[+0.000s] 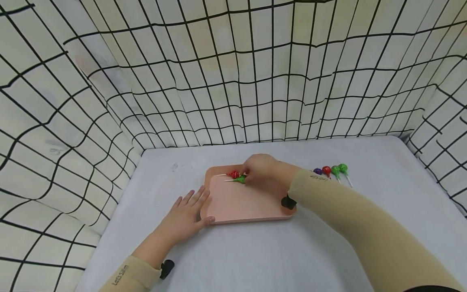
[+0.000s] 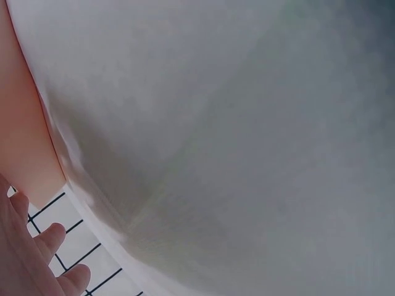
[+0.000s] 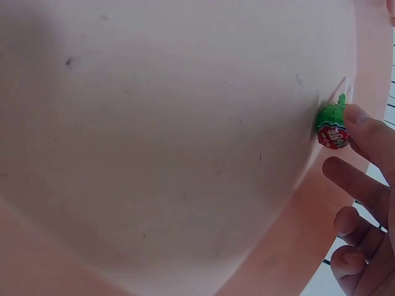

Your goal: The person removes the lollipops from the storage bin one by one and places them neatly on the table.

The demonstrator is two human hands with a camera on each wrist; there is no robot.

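A pink tray (image 1: 244, 205) lies on the white-covered table. Inside it, near the far left corner, are a red lollipop (image 1: 234, 174) and a green lollipop (image 1: 240, 179), close together with their sticks pointing left. My right hand (image 1: 260, 167) is over the tray's far side, at the green lollipop's head. In the right wrist view the thumb touches the green wrapper (image 3: 333, 126), while the forefinger stands apart below it. My left hand (image 1: 184, 221) rests at the tray's left edge with fingers spread, the thumb by the near left corner.
To the right of the tray, a purple lollipop (image 1: 318, 171), another red lollipop (image 1: 326, 170) and two more green lollipops (image 1: 343, 168) lie in a row, partly behind the right sleeve (image 1: 339, 207). White walls with a black grid (image 1: 255, 89) enclose the table.
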